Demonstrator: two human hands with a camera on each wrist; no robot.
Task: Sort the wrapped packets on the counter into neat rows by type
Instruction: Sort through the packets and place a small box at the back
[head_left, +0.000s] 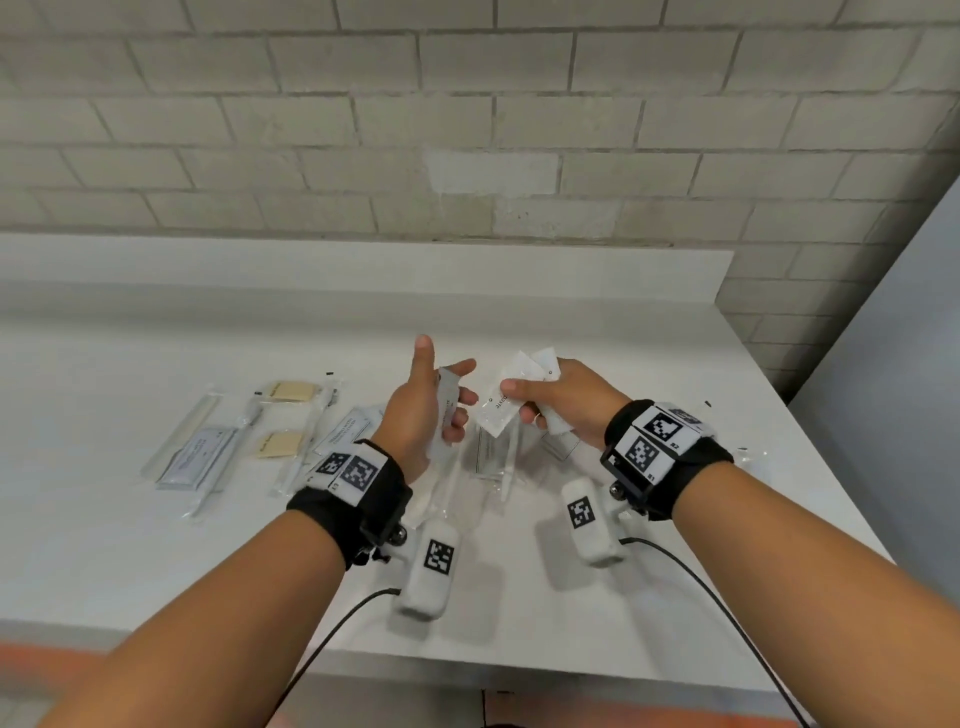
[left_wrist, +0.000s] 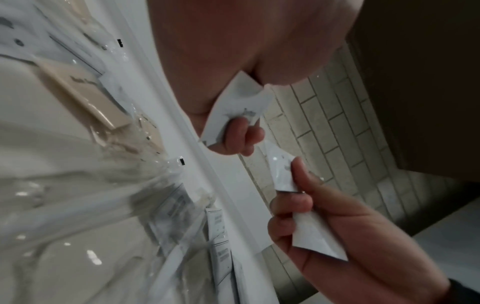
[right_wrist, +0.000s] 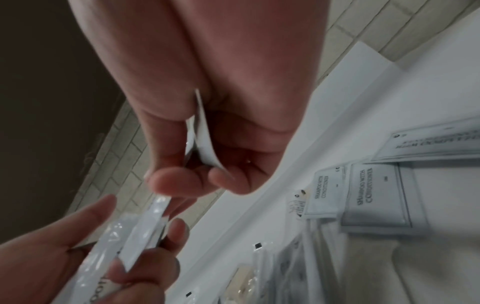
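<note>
Both hands are raised above the white counter (head_left: 649, 338), close together. My left hand (head_left: 415, 415) grips a narrow white packet (head_left: 448, 410) with its lower fingers curled round it, thumb and forefinger stretched out. The same packet (left_wrist: 233, 111) shows under the left palm in the left wrist view. My right hand (head_left: 566, 400) holds white packets (head_left: 506, 395), one pinched under the thumb and pointing toward the left hand, another (head_left: 546, 362) sticking out behind. In the right wrist view the right hand (right_wrist: 197, 181) pinches thin white packets (right_wrist: 203, 139).
On the counter at left lie two beige soap packets (head_left: 288, 391), a grey sachet (head_left: 200, 457), long clear-wrapped sticks (head_left: 311, 441) and a printed sachet (head_left: 348, 426). Clear wrappers (head_left: 493, 457) lie under the hands. Shampoo sachets (right_wrist: 374, 197) show in the right wrist view. A brick wall (head_left: 467, 130) backs the counter.
</note>
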